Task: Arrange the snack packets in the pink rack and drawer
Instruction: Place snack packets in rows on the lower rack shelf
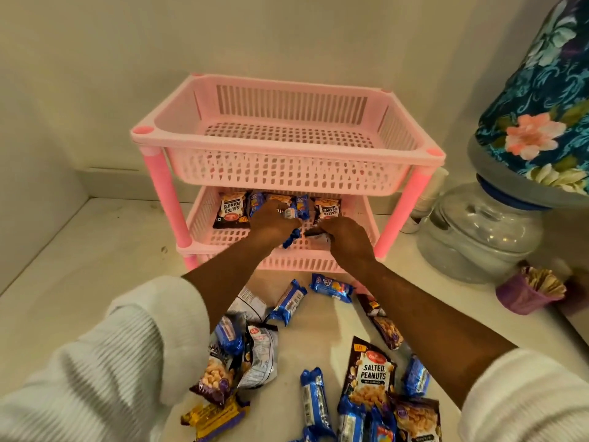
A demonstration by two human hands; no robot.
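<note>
From the head camera, a pink rack (pixel 288 148) with two tiers stands at the back of a white counter (pixel 79 260), close to the wall. Its upper basket (pixel 395 122) holds nothing that can be seen. Both hands reach into the lower basket (pixel 204 218). The left hand (pixel 274 223) has its fingers closed around a blue biscuit packet (pixel 291 238), whose end sticks out below the hand. The right hand (pixel 342 236) is just beside it, closed on a dark packet (pixel 315 234); which kind it is I cannot tell. Along the back of the lower basket stand two salted peanuts packets (pixel 231 209), with blue packets (pixel 301 205) between them.

On the counter in front of the rack, toward the near edge, many more packets lie loose: blue biscuit packs (pixel 287 303), peanut bags (pixel 371 371) and a yellow wrapper (pixel 213 417). At the right side of the counter stands a water jar (pixel 478 231) under a floral cover (pixel 541 106), and near it a purple cup (pixel 522 293).
</note>
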